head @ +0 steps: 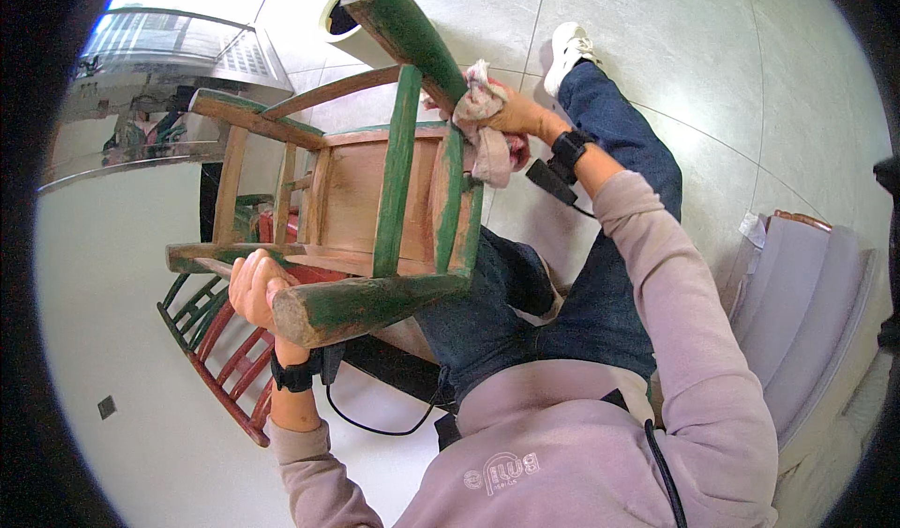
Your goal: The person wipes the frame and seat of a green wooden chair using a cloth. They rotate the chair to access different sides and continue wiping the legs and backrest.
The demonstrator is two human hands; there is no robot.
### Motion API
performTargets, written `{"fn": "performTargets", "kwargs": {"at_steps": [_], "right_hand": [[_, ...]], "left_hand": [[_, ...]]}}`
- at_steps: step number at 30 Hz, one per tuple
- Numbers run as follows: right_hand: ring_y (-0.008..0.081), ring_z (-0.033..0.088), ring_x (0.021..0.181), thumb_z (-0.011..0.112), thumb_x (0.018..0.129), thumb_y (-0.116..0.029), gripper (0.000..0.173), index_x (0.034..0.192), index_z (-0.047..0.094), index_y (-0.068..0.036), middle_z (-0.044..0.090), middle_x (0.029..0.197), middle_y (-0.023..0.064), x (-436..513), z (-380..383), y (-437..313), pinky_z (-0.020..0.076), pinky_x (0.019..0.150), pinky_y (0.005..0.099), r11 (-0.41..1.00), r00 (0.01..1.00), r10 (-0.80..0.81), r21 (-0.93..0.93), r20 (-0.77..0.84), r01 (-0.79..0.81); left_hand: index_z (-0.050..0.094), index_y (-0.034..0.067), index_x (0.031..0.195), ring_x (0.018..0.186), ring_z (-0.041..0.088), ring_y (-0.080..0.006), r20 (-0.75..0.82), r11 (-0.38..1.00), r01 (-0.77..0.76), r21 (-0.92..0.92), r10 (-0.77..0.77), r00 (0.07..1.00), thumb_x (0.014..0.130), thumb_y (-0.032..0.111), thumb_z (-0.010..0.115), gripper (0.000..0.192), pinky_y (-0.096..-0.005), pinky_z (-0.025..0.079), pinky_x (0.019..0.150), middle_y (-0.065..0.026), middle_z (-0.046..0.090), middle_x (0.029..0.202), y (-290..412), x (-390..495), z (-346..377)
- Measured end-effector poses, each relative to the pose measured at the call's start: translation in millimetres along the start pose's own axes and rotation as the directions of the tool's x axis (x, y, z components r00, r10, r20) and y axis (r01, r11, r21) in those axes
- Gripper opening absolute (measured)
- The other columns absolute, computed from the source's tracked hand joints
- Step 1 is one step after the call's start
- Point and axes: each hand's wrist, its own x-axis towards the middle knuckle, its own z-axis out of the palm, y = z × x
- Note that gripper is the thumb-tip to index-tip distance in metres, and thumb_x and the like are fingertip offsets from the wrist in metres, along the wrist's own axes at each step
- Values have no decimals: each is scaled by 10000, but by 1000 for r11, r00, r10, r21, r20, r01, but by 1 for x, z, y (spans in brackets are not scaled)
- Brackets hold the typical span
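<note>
A small wooden chair [396, 245] with worn green paint is tipped over above my lap, its legs and underside turned up towards me. My left hand [256, 289] is closed around a wooden part at its near left, behind the thick green leg [365, 310]. With my right hand [517, 115] I hold a crumpled, pinkish-white cloth [485, 106] against the base of the far leg [408, 32]. Bare wood shows along the rails and on the seat's underside [376, 191].
Red and green chairs [239, 363] stand at the left, partly behind the held chair. A white bin [362, 43] stands beyond it on the tiled floor [675, 43]. A glossy dark-fronted unit [162, 71] is at upper left, grey cushioned seating [794, 268] at right. Cabled devices are strapped to both wrists.
</note>
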Motion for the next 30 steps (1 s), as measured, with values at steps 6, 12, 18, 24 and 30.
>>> {"fn": "performTargets", "kwargs": {"at_steps": [6,12,18,24,30], "right_hand": [[238,578,1088,732,786,-112,563,1295,498,-59,607,1160,120,-33,29,24,448,976,340,987,984,-83,-148,-155,60],[343,588,1078,703,801,-137,403,1174,580,-43,620,1150,180,-52,59,18,454,960,403,987,986,107,-102,-128,-121],[452,634,938,555,887,-315,358,1111,618,-43,673,987,259,-77,46,-60,504,821,490,804,865,477,-321,-154,-501],[440,632,801,556,862,-275,298,898,649,5,648,868,279,-28,64,-67,508,720,515,766,949,-38,-619,-312,-173],[461,618,734,540,869,-241,280,920,602,27,625,814,292,-79,120,-84,516,657,530,797,982,82,-581,-170,-167]], "left_hand": [[447,5,630,563,510,-299,-39,999,-24,27,25,999,955,215,400,389,-364,383,566,-128,503,632,-4,-4,1],[455,-6,645,597,529,-318,119,996,84,-14,-82,990,912,251,426,371,-377,395,585,-148,523,670,-5,-10,-11],[650,-40,919,804,691,-353,126,991,70,-113,-56,990,840,65,671,133,-428,533,762,-181,707,894,-19,-21,-14],[647,-45,908,780,682,-351,137,989,70,-128,-52,989,795,156,709,240,-433,533,763,-186,707,897,-24,-25,-13],[661,-36,902,814,692,-344,144,985,129,-113,-112,983,796,249,698,306,-450,523,821,-187,710,906,-22,-28,-13]]}}
